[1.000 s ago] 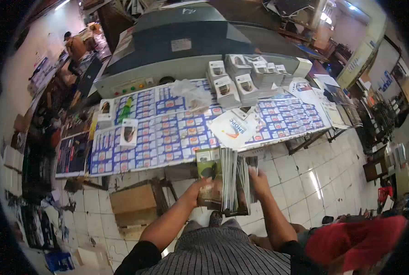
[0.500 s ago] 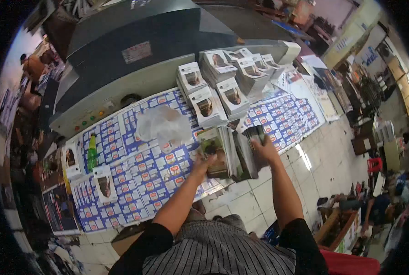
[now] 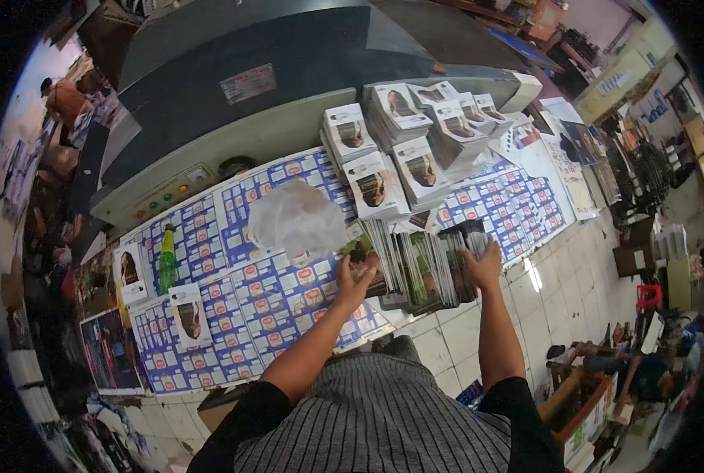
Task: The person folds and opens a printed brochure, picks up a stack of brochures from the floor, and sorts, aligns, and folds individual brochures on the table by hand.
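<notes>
Both hands are on the job here; the left hand (image 3: 357, 280) grips one end of a loose row of thin booklets (image 3: 419, 272), thumb across the outer cover, and the right hand (image 3: 482, 266) closes on the other end; the row sits between them at the near edge of the table (image 3: 233, 315), just in front of the white-covered stacks (image 3: 375, 185). And look at those leaves, spread in uneven bunches; the good hold here is steady, matched pressure from both palms, the ends square to each other, fingers well under the lower corners; too light a squeeze and the middle could sag, too hard and it could bow out.

Over to the containers; a crumpled, see-through plastic bag (image 3: 296, 217) lies just left of the row, and whether anything is inside is hard to make out through the creases; a green bottle (image 3: 167, 264) is further left, near a small white-covered pile (image 3: 190, 315); down at lower right, a wooden box (image 3: 569, 406) gapes open, dark within.
</notes>
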A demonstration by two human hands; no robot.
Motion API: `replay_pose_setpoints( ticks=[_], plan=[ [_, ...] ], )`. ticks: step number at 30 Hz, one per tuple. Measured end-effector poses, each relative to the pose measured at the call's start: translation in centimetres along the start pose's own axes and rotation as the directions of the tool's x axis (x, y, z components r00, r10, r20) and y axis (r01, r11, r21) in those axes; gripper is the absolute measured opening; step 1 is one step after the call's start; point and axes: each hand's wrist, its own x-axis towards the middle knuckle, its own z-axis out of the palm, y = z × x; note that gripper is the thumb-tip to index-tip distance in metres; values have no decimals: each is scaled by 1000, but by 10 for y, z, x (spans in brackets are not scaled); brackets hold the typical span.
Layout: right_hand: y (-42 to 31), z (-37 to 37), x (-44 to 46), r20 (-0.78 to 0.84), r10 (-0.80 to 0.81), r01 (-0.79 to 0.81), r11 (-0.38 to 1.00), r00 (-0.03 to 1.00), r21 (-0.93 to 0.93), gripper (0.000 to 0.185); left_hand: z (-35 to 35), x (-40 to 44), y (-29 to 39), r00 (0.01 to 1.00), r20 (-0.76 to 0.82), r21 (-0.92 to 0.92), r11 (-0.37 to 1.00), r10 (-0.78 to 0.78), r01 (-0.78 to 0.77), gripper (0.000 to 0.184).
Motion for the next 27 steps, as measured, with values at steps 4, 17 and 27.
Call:
replay_pose_setpoints(
  ticks=[4,17,27],
  plan=[
    [-50,-22,-12,-211,-169,225,934,963,278,80,-14,-11,48,993,73,-120,987,-98,106,83],
    [-167,27,-158,102,-823,541,455,559,708,58,-106,-284,-20,814,-545,-74,979,-199,190,35],
    [-288,80,-250,149,-988,437,112,-50,892,55,-147,-408,-85,252,-883,-320,900,-397,294,34]
  ],
)
